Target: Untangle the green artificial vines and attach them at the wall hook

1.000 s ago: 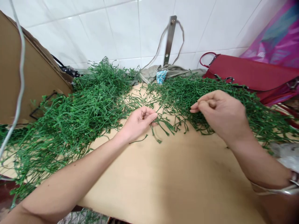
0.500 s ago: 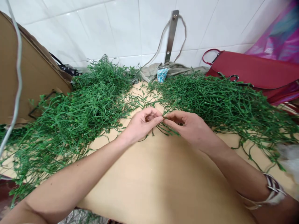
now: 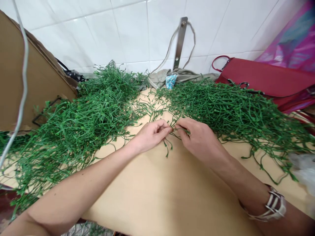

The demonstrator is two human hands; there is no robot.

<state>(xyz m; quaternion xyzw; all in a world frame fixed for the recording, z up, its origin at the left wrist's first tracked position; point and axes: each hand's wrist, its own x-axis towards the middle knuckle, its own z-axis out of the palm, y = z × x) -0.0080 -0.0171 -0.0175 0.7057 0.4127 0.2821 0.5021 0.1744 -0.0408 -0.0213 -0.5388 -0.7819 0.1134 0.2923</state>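
Observation:
Over the middle of the table, my left hand (image 3: 151, 136) pinches a thin green plant-like stem (image 3: 167, 149) between thumb and fingers, and forked ends hang below its fingertips. Just to the right, my right hand (image 3: 198, 136) is closed with thumb and fingers together on thin green strands of the same kind. A narrow gap separates the two sets of fingertips. The exact grip points are partly hidden by the fingers. On the left lies a large tangled pile of green stems (image 3: 86, 121); a second pile of green stems (image 3: 226, 105) spreads out on the right.
A cardboard box (image 3: 31, 78) stands at the left, crossed by a white cable (image 3: 24, 72). At the back are a blue-and-white cup (image 3: 170, 81), a grey cloth (image 3: 192, 76) and a metal bracket (image 3: 180, 42) on the tiled wall. A red handbag (image 3: 265, 75) lies back right.
My fingertips have parted slightly, the right hand's fingers curling more. Stem ends now hang below my left fingertips. The camera view has shifted a little.

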